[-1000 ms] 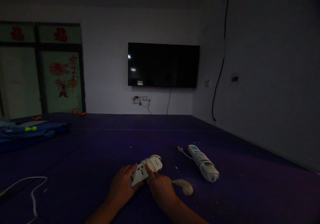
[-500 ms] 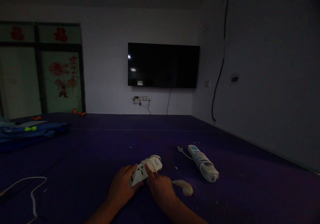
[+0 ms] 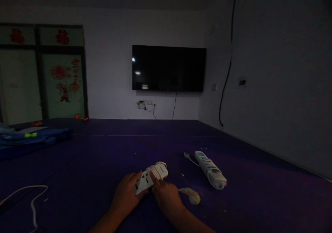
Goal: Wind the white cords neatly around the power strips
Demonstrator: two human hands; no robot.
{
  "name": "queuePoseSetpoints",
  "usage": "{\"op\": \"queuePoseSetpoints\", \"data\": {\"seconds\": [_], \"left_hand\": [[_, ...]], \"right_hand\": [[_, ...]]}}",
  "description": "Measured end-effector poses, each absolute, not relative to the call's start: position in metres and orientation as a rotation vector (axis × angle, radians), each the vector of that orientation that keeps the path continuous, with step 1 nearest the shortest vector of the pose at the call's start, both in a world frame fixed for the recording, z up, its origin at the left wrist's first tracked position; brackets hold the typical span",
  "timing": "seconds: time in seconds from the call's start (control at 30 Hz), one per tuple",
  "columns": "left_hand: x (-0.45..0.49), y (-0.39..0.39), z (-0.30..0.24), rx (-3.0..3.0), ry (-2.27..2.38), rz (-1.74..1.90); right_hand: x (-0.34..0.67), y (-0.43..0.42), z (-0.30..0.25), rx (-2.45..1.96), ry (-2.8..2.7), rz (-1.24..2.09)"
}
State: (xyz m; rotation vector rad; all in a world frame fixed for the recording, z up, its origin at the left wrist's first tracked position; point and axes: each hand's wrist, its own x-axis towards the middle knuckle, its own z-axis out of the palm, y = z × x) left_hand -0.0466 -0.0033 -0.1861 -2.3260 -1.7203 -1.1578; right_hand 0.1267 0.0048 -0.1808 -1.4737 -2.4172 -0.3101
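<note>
A white power strip (image 3: 144,181) with its cord wound round the middle is held low in front of me, just above or on the purple surface. My left hand (image 3: 127,191) grips its near left end, thumb below and fingers over the far edge. My right hand (image 3: 166,195) is closed at the near side, its index finger lying along the wound cord; its other fingertips are hidden. From beside that hand the cord's plug (image 3: 192,195) rests on the surface. To the right lies a second white power strip (image 3: 210,170), its cord wrapped round it and its small plug (image 3: 186,154) pointing away.
Blue cloth (image 3: 38,137) lies folded at the left on the purple surface (image 3: 111,150). A white cable (image 3: 33,205) curls at the near left. Against the far wall hang a television (image 3: 168,68) and sockets (image 3: 149,102). A black cable (image 3: 226,84) dangles along the right wall.
Almost nothing differs. Both hands keep their hold on the power strip, and the view has shifted very slightly.
</note>
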Motion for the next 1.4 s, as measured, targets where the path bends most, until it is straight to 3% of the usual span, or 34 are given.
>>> {"op": "queuePoseSetpoints", "data": {"seconds": [1.4], "left_hand": [[-0.0467, -0.0026, -0.1853, -2.35, -1.732, -1.139]], "right_hand": [[0.1264, 0.002, -0.1776, -1.491, -2.416, -0.263]]}}
